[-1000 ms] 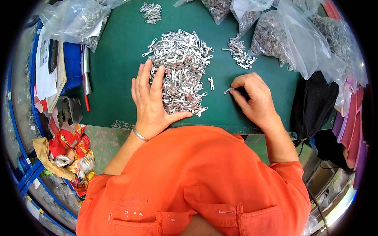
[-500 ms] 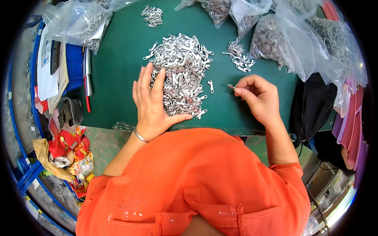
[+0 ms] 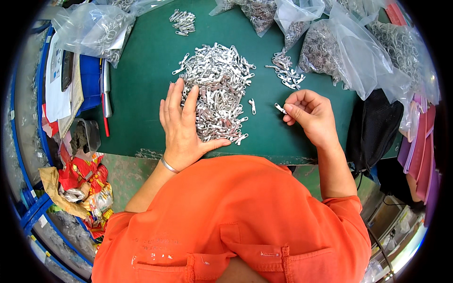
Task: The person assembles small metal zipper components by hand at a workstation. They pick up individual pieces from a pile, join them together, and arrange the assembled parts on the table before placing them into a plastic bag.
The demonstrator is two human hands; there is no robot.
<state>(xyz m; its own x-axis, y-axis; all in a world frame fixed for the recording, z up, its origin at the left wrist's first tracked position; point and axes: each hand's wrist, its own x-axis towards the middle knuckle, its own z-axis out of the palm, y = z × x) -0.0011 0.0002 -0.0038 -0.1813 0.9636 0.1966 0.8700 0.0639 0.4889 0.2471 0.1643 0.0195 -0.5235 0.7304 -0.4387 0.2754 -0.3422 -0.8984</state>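
Note:
A large heap of small silvery metal clasps (image 3: 219, 94) lies on the green tabletop (image 3: 141, 89). My left hand (image 3: 180, 120) rests against the heap's near left side, fingers spread and thumb stretched along its near edge. Over the table to the right, my right hand (image 3: 309, 113) pinches one metal clasp (image 3: 280, 108) between thumb and fingertips. A single loose clasp (image 3: 252, 106) lies between the heap and that hand. Beyond my right hand is a smaller group of clasps (image 3: 288, 73), and another small group (image 3: 182, 22) sits at the far side.
Clear plastic bags of metal rings (image 3: 321, 52) line the far right, and another bag (image 3: 96, 30) lies far left. A blue bin (image 3: 89, 78) with papers stands at the left edge. A black cloth bag (image 3: 377, 127) hangs at the right edge.
The clasp in my right fingertips has turned and now shows its flat side, and those fingers have shifted slightly. My left hand has stayed at the heap.

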